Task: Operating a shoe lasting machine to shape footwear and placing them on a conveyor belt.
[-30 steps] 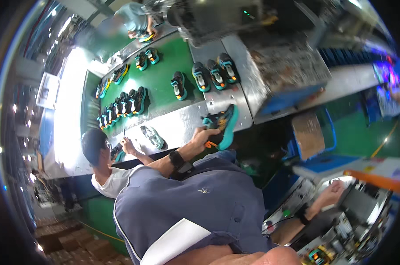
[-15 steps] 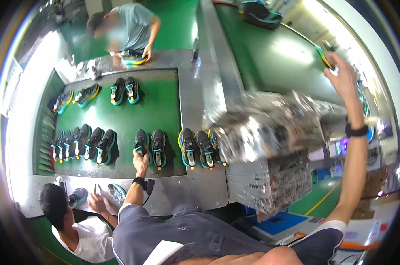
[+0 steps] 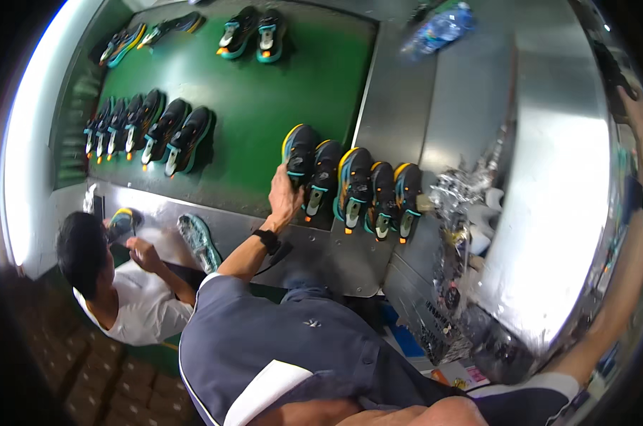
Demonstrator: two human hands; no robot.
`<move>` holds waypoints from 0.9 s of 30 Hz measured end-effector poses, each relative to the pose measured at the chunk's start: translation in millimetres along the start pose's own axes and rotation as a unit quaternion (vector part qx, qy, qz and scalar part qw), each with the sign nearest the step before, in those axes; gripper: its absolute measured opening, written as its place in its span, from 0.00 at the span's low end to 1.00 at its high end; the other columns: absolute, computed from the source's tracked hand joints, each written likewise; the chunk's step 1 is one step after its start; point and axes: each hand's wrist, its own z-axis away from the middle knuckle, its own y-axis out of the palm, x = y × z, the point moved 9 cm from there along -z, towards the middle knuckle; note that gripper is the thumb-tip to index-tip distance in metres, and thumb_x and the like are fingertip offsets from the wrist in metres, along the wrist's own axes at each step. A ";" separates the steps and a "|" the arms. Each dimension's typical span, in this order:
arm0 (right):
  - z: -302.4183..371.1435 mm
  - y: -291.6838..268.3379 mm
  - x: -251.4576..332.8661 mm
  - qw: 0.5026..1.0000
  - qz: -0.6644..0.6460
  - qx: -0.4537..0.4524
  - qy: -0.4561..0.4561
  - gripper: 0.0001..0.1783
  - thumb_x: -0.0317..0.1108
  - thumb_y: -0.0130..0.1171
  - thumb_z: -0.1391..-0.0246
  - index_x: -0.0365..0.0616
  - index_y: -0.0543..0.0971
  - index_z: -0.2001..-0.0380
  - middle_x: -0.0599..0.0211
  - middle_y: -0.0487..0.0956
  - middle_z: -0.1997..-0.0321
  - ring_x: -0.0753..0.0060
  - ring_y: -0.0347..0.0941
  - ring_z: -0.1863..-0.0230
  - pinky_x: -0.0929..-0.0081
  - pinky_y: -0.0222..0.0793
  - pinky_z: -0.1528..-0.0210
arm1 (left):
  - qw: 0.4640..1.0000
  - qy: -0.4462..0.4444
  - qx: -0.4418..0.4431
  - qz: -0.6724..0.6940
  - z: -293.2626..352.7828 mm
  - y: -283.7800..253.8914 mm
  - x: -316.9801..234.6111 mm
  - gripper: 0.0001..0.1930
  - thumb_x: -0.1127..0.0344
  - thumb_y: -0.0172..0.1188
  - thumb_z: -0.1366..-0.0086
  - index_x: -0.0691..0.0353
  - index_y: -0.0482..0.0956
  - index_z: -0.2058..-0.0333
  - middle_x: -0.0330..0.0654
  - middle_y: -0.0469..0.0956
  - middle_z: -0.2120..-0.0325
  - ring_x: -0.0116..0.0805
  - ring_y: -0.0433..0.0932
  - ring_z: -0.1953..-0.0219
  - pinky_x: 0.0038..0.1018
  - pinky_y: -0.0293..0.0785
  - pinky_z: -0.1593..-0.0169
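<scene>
My left hand (image 3: 284, 196) is closed round the heel end of a black sneaker (image 3: 300, 150) with a yellow and teal sole, standing on the green belt. A matching sneaker (image 3: 323, 174) stands right beside it. To their right, several more such sneakers (image 3: 353, 183) are lined up on the metal border, toes pointing away from me. At the far right rim my right arm reaches out, and my right hand (image 3: 635, 117) shows only in part, close to a dark object (image 3: 609, 71). Its fingers are too distorted to read.
More sneakers (image 3: 187, 142) line the belt's left side, with a pair (image 3: 268, 35) at the back. A co-worker (image 3: 126, 284) in white sits at left beside a teal shoe (image 3: 199, 241). A plastic bottle (image 3: 442, 30) lies back right, past crumpled film (image 3: 456, 195) and a bright metal panel (image 3: 548, 199).
The view has turned and come closer to the belt. My left hand's sneaker and its neighbour have shifted right, nearer the sneakers on the metal border. My right hand has moved toward the right rim.
</scene>
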 end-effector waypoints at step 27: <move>1069.7 -31.4 91.6 0.699 -0.404 -0.463 0.365 0.25 0.37 0.57 0.44 0.37 0.70 0.45 0.57 0.78 0.52 0.72 0.74 0.53 0.74 0.71 0.52 | 0.224 -0.142 0.949 0.173 660.9 -6.8 -362.5 0.30 0.44 0.40 0.31 0.68 0.67 0.46 0.58 0.76 0.58 0.48 0.78 0.58 0.39 0.75 0.52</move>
